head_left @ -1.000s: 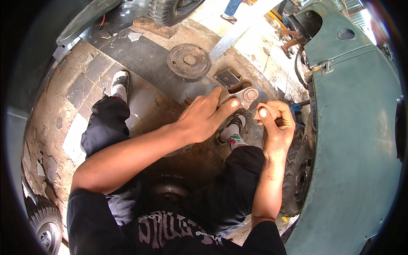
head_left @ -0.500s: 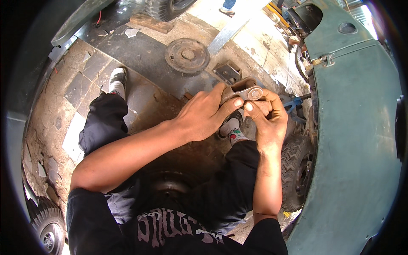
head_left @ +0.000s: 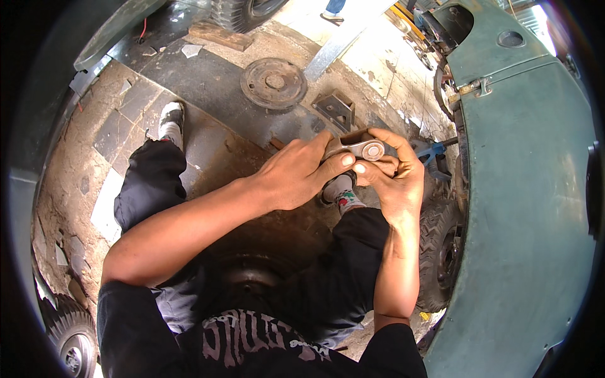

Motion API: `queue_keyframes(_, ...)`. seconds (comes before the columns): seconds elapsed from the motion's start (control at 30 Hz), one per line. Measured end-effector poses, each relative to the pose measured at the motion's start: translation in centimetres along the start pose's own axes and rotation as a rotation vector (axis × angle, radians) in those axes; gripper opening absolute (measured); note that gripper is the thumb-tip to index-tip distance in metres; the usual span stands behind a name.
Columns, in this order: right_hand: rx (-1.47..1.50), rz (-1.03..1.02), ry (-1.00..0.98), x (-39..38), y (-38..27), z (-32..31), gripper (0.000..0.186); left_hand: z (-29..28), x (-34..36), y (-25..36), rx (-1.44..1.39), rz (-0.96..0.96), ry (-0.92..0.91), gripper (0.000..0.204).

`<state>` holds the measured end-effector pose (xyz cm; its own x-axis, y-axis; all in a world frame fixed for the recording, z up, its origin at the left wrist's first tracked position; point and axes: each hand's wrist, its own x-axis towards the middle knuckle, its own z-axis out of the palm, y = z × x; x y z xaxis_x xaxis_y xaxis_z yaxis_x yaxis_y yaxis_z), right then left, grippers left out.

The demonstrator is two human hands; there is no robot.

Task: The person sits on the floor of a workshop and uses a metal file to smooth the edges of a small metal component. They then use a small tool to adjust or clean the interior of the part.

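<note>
Two hands meet on one small part, and you've got it pinched right between them, out in front of your chest and above your knees. Your left hand (head_left: 296, 179) comes in from the lower left, forearm slanting up across your lap, thumb and forefinger clamped on the near end of the metal bracket (head_left: 356, 146). Your right hand (head_left: 394, 179) rises almost straight up from below, fingers curled over the far side, thumb tip pressing just under the round bushing (head_left: 373, 150) at the bracket's right end. Both hands are grasping it, neither one released. The bracket's long axis runs roughly left to right, its open folded end toward your left fingers, the pale round end toward your right. Neither hand is nearer than the other: both are touching it. Below, your shoe (head_left: 337, 189) sits on the floor just under the grip. Well beyond, a round brake drum (head_left: 274, 82) lies flat on the floor, and the green vehicle body (head_left: 529, 189) curves along your right side.
</note>
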<state>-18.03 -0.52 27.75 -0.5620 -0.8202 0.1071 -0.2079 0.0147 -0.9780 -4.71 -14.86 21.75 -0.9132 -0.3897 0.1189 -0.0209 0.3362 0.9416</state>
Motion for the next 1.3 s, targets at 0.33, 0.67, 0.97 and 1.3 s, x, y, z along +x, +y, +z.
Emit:
queue_keyframes(0.33,0.102,0.062,-0.064,0.2,0.1,-0.7,0.046,-0.7,-0.3,-0.1,0.012,0.003,-0.019,0.060)
queue_keyframes(0.67,0.102,0.073,-0.089,0.4,0.3,-0.5,0.044,-1.4,-0.4,0.0,0.041,-0.037,-0.055,0.081)
queue_keyframes(0.97,0.018,-0.040,-0.013,0.1,0.8,1.1,0.050,-1.3,-0.1,0.0,0.038,-0.031,-0.078,0.078)
queue_keyframes(1.3,-0.074,0.006,0.019,0.1,0.3,1.2,0.051,-1.3,0.0,0.0,0.041,-0.057,-0.065,0.079)
